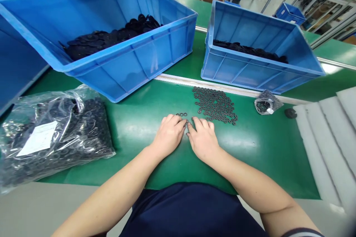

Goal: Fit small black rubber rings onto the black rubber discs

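Observation:
My left hand [169, 135] is low over the green tabletop, its thumb and forefinger pinched at a small black ring [187, 122]. Opposite it, my right hand [203, 140] has curled fingers, with its fingertips closed at the same spot. Fingers partly cover the ring, so how each hand grips it is hard to see. Just beyond my left fingertips lie a few more black rings [181, 114] in a short row. A spread of many loose black rings [215, 103] lies flat past my right hand.
A large blue bin [133, 57] and a smaller blue bin [250, 66] hold black flat pieces. A clear bag of black rings [80, 133] lies at left. At right are a small clear bag [274, 102], a black round piece [290, 113] and white foam sheets [319, 148].

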`<state>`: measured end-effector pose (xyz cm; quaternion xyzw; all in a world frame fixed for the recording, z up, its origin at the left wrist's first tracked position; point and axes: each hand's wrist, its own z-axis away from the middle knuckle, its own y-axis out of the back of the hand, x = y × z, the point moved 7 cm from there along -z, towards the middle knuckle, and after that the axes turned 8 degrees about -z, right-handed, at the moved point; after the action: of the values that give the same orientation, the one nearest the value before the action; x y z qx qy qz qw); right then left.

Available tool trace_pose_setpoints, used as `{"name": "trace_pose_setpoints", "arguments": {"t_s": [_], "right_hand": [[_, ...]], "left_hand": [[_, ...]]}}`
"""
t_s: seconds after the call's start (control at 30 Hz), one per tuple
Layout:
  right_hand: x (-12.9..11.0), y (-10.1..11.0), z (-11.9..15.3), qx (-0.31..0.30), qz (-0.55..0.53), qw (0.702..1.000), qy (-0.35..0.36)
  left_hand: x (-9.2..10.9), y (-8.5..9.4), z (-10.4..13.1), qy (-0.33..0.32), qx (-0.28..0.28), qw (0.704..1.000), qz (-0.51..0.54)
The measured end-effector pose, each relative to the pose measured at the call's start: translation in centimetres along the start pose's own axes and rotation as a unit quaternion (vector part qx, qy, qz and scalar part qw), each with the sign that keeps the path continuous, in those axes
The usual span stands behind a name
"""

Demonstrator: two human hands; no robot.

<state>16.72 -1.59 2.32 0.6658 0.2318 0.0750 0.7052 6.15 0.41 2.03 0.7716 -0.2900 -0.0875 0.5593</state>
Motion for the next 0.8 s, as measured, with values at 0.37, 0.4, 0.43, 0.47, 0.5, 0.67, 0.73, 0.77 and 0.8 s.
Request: {"name": "trace_pose_setpoints", "arguments": {"t_s": [0.37,0.4,0.43,0.47,0.5,0.67,0.73,0.77,0.8], "right_hand": [[8.1,3.7,2.8,0.060,-0.151,0.985,-0.057],[9.2,3.7,3.2,0.040,-0.174,0.981,-0.073],[10.0,3.7,3.5,0.014,-0.194,0.977,-0.085],[10.4,3.6,3.8,-0.016,-0.212,0.973,-0.093],[10.6,3.5,4.0,-0.046,-0.227,0.968,-0.095],[9.0,3.3,4.4,-0.100,-0.242,0.962,-0.073],[8.4,3.1,4.3,-0.093,-0.228,0.967,-0.064],[8.1,2.9,4.2,-0.092,-0.220,0.969,-0.060],[7.9,2.6,4.2,-0.094,-0.214,0.971,-0.056]], "left_hand": [[3.8,-2.3,-2.5,-0.085,-0.051,0.995,-0.027],[4.3,-2.7,-3.2,-0.094,-0.061,0.993,-0.031],[4.8,-3.1,-3.9,-0.099,-0.068,0.992,-0.034],[5.1,-3.4,-4.6,-0.100,-0.071,0.992,-0.032],[5.3,-3.7,-5.2,-0.097,-0.067,0.993,-0.025],[4.6,-3.2,-5.0,-0.075,0.005,0.995,0.071],[3.9,-2.7,-4.1,-0.078,0.010,0.992,0.097],[3.7,-2.6,-3.7,-0.082,0.007,0.991,0.101],[3.7,-2.5,-3.5,-0.089,0.002,0.991,0.101]]}}
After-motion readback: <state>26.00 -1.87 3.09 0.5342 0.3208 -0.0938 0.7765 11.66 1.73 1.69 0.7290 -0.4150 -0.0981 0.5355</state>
